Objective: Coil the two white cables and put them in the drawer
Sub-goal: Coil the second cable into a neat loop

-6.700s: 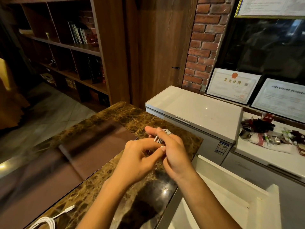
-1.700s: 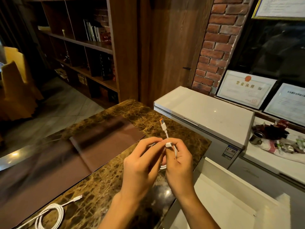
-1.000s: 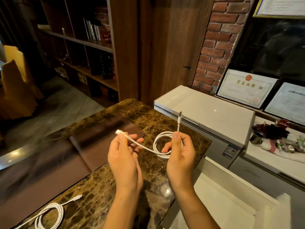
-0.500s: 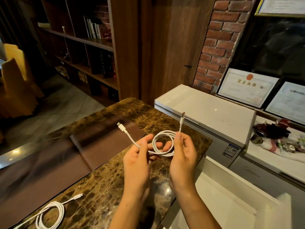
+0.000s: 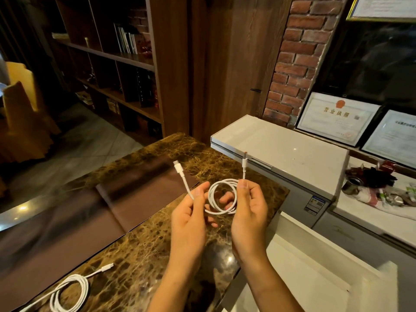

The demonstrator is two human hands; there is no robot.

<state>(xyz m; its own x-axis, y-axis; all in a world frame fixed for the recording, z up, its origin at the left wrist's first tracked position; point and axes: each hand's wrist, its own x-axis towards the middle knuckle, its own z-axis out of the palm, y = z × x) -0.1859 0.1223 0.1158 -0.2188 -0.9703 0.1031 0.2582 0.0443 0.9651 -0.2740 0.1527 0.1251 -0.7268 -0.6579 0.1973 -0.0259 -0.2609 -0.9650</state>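
Note:
I hold a white cable (image 5: 222, 195) in a small round coil above the brown marble counter (image 5: 139, 248). My right hand (image 5: 248, 218) pinches the coil at its right side, and one plug stands straight up above the thumb. My left hand (image 5: 190, 221) pinches the coil's left side, with the other plug end sticking up and to the left. A second white cable (image 5: 69, 293) lies loosely coiled on the counter at the lower left, its plug pointing right. The white drawer (image 5: 315, 278) stands open below my right forearm.
A white chest freezer (image 5: 281, 149) stands behind the counter, and a second unit to its right carries a metal cup (image 5: 351, 184) and clutter. Framed certificates (image 5: 337, 118) lean on the back wall. A dark brown mat (image 5: 67, 217) covers the counter's left part.
A tight bundle held between both hands has been undone and rewound into a wider loop. In the last half second my left hand has closed in on the coil, leaving a shorter free end.

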